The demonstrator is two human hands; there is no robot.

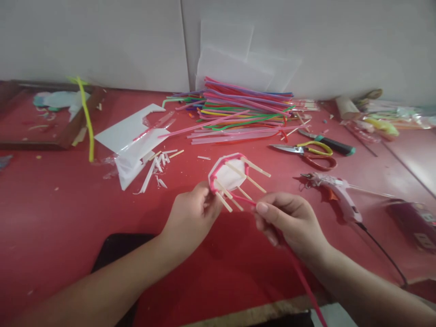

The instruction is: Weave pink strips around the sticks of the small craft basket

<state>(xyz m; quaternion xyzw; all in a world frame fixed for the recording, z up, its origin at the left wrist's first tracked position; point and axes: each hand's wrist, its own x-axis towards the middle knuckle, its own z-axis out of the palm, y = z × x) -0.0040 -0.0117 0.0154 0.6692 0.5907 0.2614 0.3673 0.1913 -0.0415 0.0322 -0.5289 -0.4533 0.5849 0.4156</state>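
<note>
My left hand (194,209) grips the near left edge of a small white paper basket frame (231,175), a rounded base with several thin wooden sticks standing out from its rim. A pink pipe cleaner (242,198) winds around the sticks close to the base. Its loose length runs to my right hand (284,218), pinched between thumb and fingers, then hangs down past the palm toward the table's front edge. The fingers of my left hand behind the base are partly hidden.
Behind lies a heap of coloured pipe cleaners (245,106). Scissors (306,152), a cutter knife (335,144) and a glue gun (337,190) with its cord are at the right. White paper scraps (132,136), a yellow pipe cleaner (86,120) and a wooden tray (34,146) lie left.
</note>
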